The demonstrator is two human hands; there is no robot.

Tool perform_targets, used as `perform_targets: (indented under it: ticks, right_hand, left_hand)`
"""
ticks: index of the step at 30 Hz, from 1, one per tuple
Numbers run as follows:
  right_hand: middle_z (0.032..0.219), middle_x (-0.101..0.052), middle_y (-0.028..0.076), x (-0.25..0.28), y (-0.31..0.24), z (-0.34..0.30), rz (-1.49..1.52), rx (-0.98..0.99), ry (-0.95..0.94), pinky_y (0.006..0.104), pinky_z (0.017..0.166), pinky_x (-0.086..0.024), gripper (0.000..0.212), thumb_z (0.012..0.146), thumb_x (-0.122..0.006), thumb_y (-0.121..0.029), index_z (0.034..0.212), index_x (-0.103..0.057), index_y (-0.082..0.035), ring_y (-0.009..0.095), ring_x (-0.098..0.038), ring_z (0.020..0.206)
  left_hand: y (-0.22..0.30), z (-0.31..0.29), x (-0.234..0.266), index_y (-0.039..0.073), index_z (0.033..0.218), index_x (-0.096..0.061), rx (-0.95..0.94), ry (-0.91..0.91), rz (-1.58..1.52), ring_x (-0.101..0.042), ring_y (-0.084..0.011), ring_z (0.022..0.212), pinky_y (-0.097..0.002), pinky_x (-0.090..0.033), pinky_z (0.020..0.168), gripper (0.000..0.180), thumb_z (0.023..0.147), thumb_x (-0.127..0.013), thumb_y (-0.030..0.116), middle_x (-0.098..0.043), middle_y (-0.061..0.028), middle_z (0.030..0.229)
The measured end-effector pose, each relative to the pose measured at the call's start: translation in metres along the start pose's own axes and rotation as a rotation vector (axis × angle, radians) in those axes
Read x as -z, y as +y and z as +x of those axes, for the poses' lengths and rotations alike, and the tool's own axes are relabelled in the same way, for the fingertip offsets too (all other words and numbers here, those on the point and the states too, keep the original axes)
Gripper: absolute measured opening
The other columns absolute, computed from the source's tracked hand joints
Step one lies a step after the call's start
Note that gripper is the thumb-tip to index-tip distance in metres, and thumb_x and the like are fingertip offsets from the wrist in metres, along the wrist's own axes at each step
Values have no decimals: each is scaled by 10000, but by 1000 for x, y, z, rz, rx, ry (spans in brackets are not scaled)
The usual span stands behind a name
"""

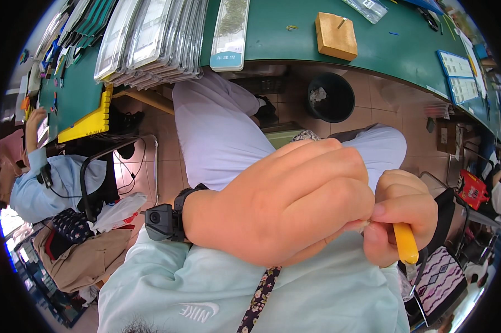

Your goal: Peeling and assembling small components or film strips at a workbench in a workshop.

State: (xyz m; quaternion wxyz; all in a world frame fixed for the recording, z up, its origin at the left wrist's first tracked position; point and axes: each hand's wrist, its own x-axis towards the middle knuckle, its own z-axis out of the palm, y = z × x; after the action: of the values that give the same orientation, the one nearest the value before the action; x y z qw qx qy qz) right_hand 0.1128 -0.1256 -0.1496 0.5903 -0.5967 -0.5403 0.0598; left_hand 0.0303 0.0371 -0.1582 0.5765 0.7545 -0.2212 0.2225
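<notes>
Close in front of my chest, my two hands meet at the fingertips. My left hand (pixel 283 205) is closed, its back turned up, with thumb and forefinger pinched at a tiny pale bit whose kind I cannot make out. My right hand (pixel 404 208) is closed too, fingers curled around a tool with a rounded yellow handle (pixel 406 244). Only that handle's end shows below the fingers; its working end is hidden. Right thumb and forefinger press together against the left fingertips. A black wrist camera (pixel 162 222) is strapped to my left wrist.
Ahead is a green table (pixel 283 44) bearing stacked clear plastic cases (pixel 150 41), one flat case (pixel 230 33) and a wooden block (pixel 336 36) with a nail in it. Beneath stands a dark bin (pixel 331 97). At left, another person's blue sleeve (pixel 36 161) reaches to the table.
</notes>
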Motion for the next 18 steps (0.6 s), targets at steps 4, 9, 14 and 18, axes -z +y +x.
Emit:
perform_targets:
  ticks: [4,9,14,18]
  right_hand:
    - [477,-447,32,-1,0,-2,-53,-1,34,277,357,-242,330,554,-666,31,858,-545,-10,171,-387,345]
    - [504,-480,32,1,-5,-3,-182,-100,63,282,386,-277,312,520,-655,36,816,-581,-26,177,-416,381]
    - [516,-491,26,-5,-8,-3,-332,-143,89,281,400,-295,307,513,-649,24,808,-597,-39,179,-430,406]
    - [512,-470,23,-12,-3,-7,-431,-112,326,278,402,-291,294,530,-634,34,814,-591,-28,167,-420,413]
  left_hand:
    - [-2,-1,-2,4,876,-539,-34,-2,175,-558,-251,654,-319,-440,554,288,623,-665,-47,-569,-126,797]
    - [-7,3,-7,-10,808,-564,-135,74,367,-563,-252,604,-310,-430,520,275,556,-668,-46,-579,-128,728]
    - [-7,4,-8,-10,775,-564,-121,119,423,-552,-252,566,-304,-430,514,277,516,-646,-65,-573,-115,677]
    - [-8,4,-6,-15,778,-542,-57,107,333,-547,-253,562,-307,-441,525,268,540,-619,-110,-569,-128,681]
